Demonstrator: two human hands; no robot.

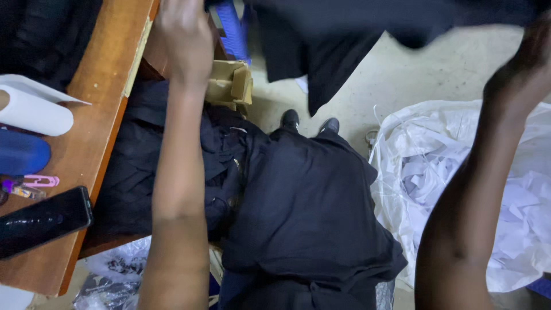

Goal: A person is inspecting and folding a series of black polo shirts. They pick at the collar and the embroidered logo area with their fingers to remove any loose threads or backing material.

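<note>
A dark garment (344,40) hangs across the top of the frame, stretched between the two raised hands, its loose lower part drooping down toward the middle of the picture above the pale floor (413,74). The left hand (183,34), at the upper left of centre, is lifted with its back to the camera and blurred; it seems to grip the garment's edge at the top border, though the fingers themselves cannot be made out. The right hand (536,51), at the upper right edge, is closed on the other end of the same cloth, its forearm running down to the lower right. Below the garment, in the centre, more dark cloth (310,212) covers the person's lap, and the tips of two black shoes (310,121) show on the floor just past it. A heap of further dark clothing (143,166) lies left of centre, beside the lap and under the left forearm. Just beyond that heap sits a small cardboard box (232,83), with a blue plastic thing (232,28) behind it. At the right, a big white sack (459,161) lies open, filled with crumpled white paper. Along the left edge runs a wooden tabletop (86,143) carrying a white paper roll (34,109), a blue object (23,154), a pink paper clip (40,181) and a black phone (43,221)
</note>
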